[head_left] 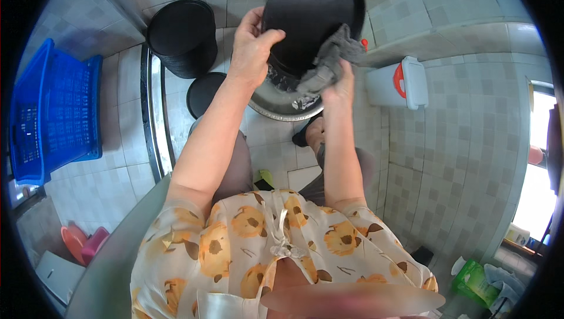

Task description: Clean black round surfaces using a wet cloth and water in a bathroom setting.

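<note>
My left hand [255,50] grips the left rim of a round black tray [315,10], its thumb over the edge and its fingers behind. A wet grey cloth [328,61] is bunched in my right hand [341,83], against the tray's lower right part. The tray is tilted above a metal basin [282,109] of sudsy water on the tiled floor. To the left stands a tall stack of round black trays [180,32]. Another round black tray [205,94] lies on the floor between that stack and my left forearm.
A blue plastic basket [57,112] stands at the left, past a metal door track [158,107]. A pale lidded bin [392,83] with a red handle is at the right wall. My foot [310,131] is just below the basin. A green package [476,283] lies lower right.
</note>
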`<action>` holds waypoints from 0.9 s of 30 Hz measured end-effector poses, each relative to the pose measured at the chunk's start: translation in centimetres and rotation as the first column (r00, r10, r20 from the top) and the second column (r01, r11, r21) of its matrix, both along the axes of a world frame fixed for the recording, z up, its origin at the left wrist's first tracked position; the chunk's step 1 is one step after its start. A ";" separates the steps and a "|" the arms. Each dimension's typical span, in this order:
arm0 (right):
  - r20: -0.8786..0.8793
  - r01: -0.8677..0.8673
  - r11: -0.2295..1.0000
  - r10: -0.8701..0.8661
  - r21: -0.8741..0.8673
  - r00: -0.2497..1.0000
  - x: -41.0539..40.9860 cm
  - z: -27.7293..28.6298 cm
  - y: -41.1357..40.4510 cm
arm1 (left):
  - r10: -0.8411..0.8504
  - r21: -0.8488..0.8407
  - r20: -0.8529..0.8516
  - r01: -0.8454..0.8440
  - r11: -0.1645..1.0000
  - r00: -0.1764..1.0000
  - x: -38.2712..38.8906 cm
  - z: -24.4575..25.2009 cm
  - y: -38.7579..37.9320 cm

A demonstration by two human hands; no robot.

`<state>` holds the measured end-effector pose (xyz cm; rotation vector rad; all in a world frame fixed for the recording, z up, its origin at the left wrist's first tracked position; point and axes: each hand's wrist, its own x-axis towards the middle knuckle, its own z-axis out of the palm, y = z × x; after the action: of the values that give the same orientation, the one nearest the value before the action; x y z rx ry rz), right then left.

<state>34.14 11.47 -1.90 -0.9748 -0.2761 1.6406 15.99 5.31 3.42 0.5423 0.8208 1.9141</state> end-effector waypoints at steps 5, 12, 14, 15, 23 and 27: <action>0.311 -0.067 0.946 -0.038 0.318 0.950 6.0 4.4 1.7 | -0.072 -0.061 -0.360 0.054 0.997 0.930 -1.6 -0.3 0.2; 0.787 -0.463 0.817 0.017 0.344 0.616 6.1 7.8 1.5 | -0.549 -0.353 -0.507 0.420 0.836 0.665 -3.6 -2.2 1.5; 0.832 -0.544 0.769 0.030 0.334 0.553 5.4 7.7 1.9 | -0.605 -0.454 -0.517 0.405 0.794 0.605 -3.6 -3.0 1.8; 0.847 -0.565 0.764 0.046 0.311 0.529 5.4 7.9 2.2 | -0.643 -0.480 -0.437 0.441 0.758 0.630 -2.9 -2.8 1.7; 0.828 -0.488 0.710 -0.246 0.508 0.504 5.9 12.2 3.3 | -0.314 -0.290 -0.435 0.198 0.936 0.844 1.5 -4.6 1.1; 0.671 -0.929 0.340 -0.724 0.146 -0.160 3.1 12.6 -0.8 | -0.083 -0.445 -0.153 0.006 0.896 0.985 1.6 -4.0 1.1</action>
<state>37.28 10.70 10.71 -0.9030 -2.5209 -0.1462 17.62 6.41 -0.60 0.4377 1.3018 1.5797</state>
